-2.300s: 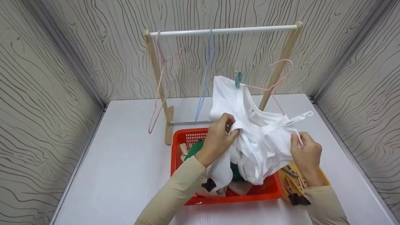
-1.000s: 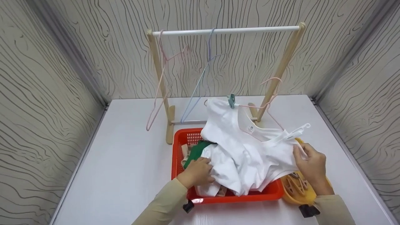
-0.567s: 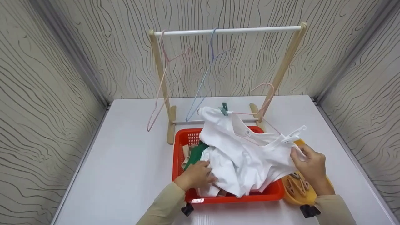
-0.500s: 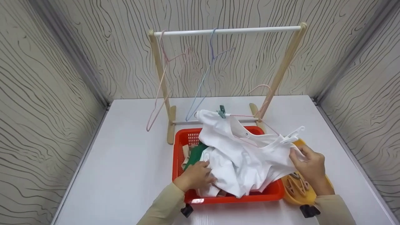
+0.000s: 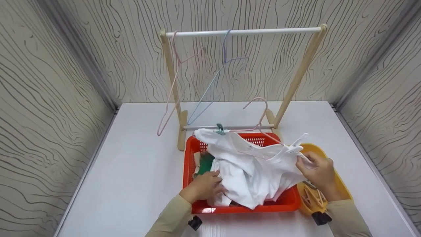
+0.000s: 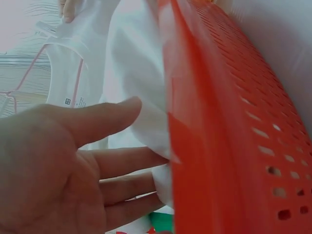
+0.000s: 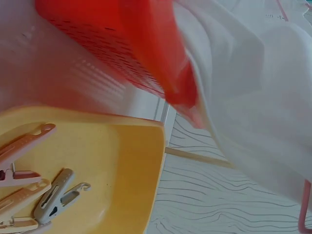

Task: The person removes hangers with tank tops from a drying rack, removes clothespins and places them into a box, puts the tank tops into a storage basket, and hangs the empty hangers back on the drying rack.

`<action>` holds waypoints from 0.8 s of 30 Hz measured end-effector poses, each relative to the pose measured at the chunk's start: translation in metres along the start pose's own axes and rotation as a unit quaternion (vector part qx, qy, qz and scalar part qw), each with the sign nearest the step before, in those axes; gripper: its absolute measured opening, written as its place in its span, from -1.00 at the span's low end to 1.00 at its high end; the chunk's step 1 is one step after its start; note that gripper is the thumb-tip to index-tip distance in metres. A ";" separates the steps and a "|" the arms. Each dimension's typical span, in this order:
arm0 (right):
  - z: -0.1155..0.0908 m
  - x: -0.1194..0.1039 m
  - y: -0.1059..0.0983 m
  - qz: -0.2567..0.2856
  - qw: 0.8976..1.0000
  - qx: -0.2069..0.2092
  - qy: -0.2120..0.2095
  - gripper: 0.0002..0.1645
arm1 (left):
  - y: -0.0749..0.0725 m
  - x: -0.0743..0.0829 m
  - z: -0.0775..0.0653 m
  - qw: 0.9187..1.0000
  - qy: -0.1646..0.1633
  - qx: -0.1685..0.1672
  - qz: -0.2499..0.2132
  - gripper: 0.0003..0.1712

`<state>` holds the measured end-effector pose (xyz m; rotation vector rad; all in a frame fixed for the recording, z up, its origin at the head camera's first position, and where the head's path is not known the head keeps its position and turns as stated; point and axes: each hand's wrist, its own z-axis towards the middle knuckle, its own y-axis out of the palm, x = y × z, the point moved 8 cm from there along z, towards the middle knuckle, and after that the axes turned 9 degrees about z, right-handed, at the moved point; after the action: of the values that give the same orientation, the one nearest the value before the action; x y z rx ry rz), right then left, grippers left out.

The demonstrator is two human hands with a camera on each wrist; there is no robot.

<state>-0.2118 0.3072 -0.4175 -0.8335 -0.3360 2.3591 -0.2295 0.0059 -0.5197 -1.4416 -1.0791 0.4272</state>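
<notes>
A white shirt (image 5: 243,171) lies spread over the red basket (image 5: 250,209), its lower part bunched inside. A pink hanger (image 5: 265,107) sits in its shoulders, hook tipped up and left. A green clothespin (image 5: 220,129) clips the left shoulder, a white clothespin (image 5: 297,142) the right. My right hand (image 5: 318,169) pinches the shirt's edge beside the white clothespin. My left hand (image 5: 204,186) is at the basket's front left; in the left wrist view its extended fingers (image 6: 129,163) touch the cloth, thumb apart. Green cloth (image 5: 205,164) shows beside the shirt.
Behind the basket stands a wooden rack with a white rod (image 5: 243,32). Another pink hanger (image 5: 171,89) and a blue hanger (image 5: 210,84) hang from it. A yellow bin (image 5: 340,184) at the basket's right holds several clothespins (image 7: 53,195).
The shirt and its hanger have come down onto the basket, the hook shifting left. My left hand has let go of the shirt and moved down-left. My right hand keeps its pinch, lower.
</notes>
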 end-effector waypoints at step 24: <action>0.028 -0.030 0.014 0.071 0.994 0.008 -0.077 -0.77 | -0.043 -0.031 -0.026 0.969 -0.003 0.210 -0.129 -0.74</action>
<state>-0.2176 0.2769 -0.3876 -0.6901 -0.3305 2.5629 -0.2397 -0.0405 -0.4849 -0.9135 -1.0870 0.4402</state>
